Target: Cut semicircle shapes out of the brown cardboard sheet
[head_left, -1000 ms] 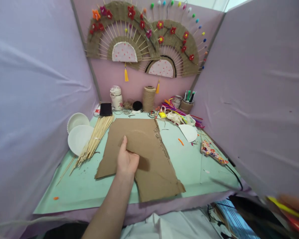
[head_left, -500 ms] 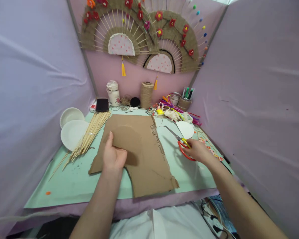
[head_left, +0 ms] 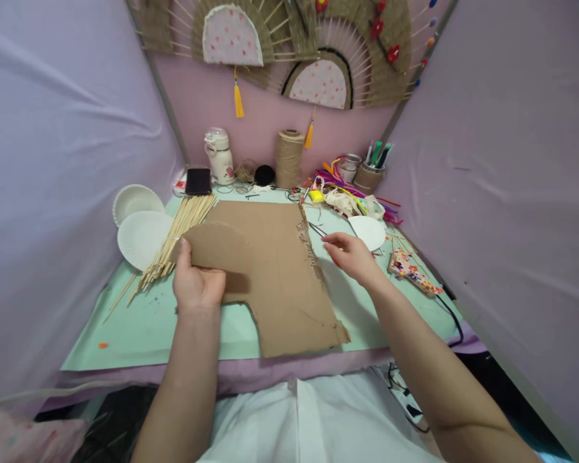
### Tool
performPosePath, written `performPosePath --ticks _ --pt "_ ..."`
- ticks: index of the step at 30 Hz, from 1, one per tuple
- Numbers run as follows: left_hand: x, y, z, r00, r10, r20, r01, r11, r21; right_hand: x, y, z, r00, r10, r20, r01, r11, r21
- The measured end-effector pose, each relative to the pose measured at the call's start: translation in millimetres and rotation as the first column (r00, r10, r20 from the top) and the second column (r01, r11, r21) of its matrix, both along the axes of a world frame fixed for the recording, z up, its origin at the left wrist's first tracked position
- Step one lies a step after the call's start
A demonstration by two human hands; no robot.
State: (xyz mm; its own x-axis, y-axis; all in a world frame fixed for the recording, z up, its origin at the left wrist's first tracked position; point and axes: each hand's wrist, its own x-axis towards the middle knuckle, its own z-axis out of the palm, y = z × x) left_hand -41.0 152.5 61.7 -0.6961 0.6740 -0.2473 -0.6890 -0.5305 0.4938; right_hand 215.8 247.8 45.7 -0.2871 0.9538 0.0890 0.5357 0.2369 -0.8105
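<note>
A large brown cardboard sheet (head_left: 282, 276) lies flat on the mint-green table (head_left: 139, 334), with a curved notch cut from its near left side. My left hand (head_left: 197, 286) is closed on a smaller rounded cardboard piece (head_left: 215, 247) and holds it over the sheet's left part, thumb on top. My right hand (head_left: 351, 256) is closed round a pair of scissors (head_left: 315, 229). Their metal blades point back-left, next to the sheet's ragged right edge. The handles are almost hidden under my fingers.
Two white paper plates (head_left: 142, 236) and a bundle of bamboo skewers (head_left: 181, 231) lie at the left. At the back stand a jar (head_left: 219, 157), a twine spool (head_left: 288, 157), pipe cleaners (head_left: 354, 191) and a pen cup (head_left: 369, 175). A white half-disc (head_left: 369, 232) lies right of my hand.
My right hand came in from the lower right with the scissors and moved left to the sheet's right edge. My left hand shifted the rounded cardboard piece leftward.
</note>
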Motion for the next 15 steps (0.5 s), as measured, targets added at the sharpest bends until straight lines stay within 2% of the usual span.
performPosePath --ticks 1,2,3,4,6,7,8,9,10,11,13,15 --pt "1 0 -1.3 1.0 -0.007 0.0 0.007 1.0 -0.006 -10 -5 1.7 0.975 0.1 -0.196 -0.126 0.984 -0.126" --pt "2 0 -2.6 1.0 -0.015 0.004 0.015 1.0 -0.015 -20 -9 2.3 0.922 0.182 -0.342 -0.265 0.94 -0.215" --pt "2 0 -3.8 1.0 -0.025 0.011 0.025 0.999 -0.024 -29 -11 2.1 0.885 0.218 -0.412 -0.338 0.909 -0.245" --pt "1 0 -4.8 0.999 -0.038 0.021 0.039 0.999 -0.032 -37 -12 1.1 0.883 0.212 -0.42 -0.329 0.916 -0.231" --pt "-1 0 -6.1 0.997 -0.063 0.047 0.066 0.997 -0.049 -46 -11 -1.5 0.934 0.065 -0.351 -0.104 0.99 -0.095" --pt "-2 0 -6.2 0.996 -0.072 0.06 0.076 0.996 -0.056 -46 -10 -2.3 0.941 -0.045 -0.337 0.053 0.998 0.015" --pt "-3 0 -6.0 0.994 -0.078 0.071 0.083 0.995 -0.061 -43 -9 -2.4 0.926 -0.136 -0.354 0.188 0.975 0.117" --pt "-2 0 -5.5 0.993 -0.084 0.082 0.089 0.994 -0.062 -40 -9 -1.8 0.907 -0.179 -0.381 0.262 0.948 0.179" --pt "1 0 -4.8 0.992 -0.094 0.089 0.099 0.993 -0.06 -35 -11 -0.5 0.898 -0.175 -0.403 0.268 0.945 0.189" --pt "6 0 -4.2 0.99 -0.112 0.091 0.117 0.992 -0.054 -31 -14 1.3 0.894 -0.151 -0.422 0.234 0.96 0.153" --pt "21 0 -3.9 0.983 -0.169 0.078 0.173 0.984 -0.047 -27 -25 4.7 0.881 -0.056 -0.47 0.03 0.998 -0.062" --pt "41 -1 -5.6 0.97 -0.238 0.043 0.241 0.969 -0.059 -30 -39 5.9 0.848 0.024 -0.53 -0.206 0.936 -0.287"
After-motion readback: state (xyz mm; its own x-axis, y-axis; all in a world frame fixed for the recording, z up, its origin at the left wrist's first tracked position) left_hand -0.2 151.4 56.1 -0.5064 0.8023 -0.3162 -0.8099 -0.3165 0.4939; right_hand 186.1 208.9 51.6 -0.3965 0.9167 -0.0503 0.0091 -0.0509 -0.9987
